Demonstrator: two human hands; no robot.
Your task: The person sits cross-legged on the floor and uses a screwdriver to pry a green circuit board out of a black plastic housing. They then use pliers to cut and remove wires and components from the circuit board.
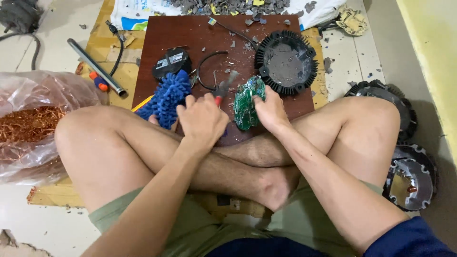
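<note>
While we sit cross-legged on the floor, the brown board (190,35) in front of our knees serves as our worktop, and it is littered with grey plastic chips, which suggests to us that a good part of the breaking-down is already behind us. Off to our left lies the biggest container, a clear plastic bag (33,90) slumped open and holding a heap of tangled copper wire (26,123); it looks well filled. At the far edge of the board a white sack (143,12) carries a pile of broken grey pieces.

Next in size come the round black finned housings: one (286,62) sits emptied on the board, showing only its bare grey floor, while two more (412,176) wait on the floor at our right, the nearer one with parts inside, so we judge that work remains. A metal tube (95,66) lies at the left, a blue fluffy mitt (166,97) beside our left hand.

Our right hand (271,112) is clamped on the green circuit board (247,102), held upright at the near edge of the worktop. Our left hand (202,121) is closed round red-handled pliers (223,88), their jaws just beside the circuit board.
</note>
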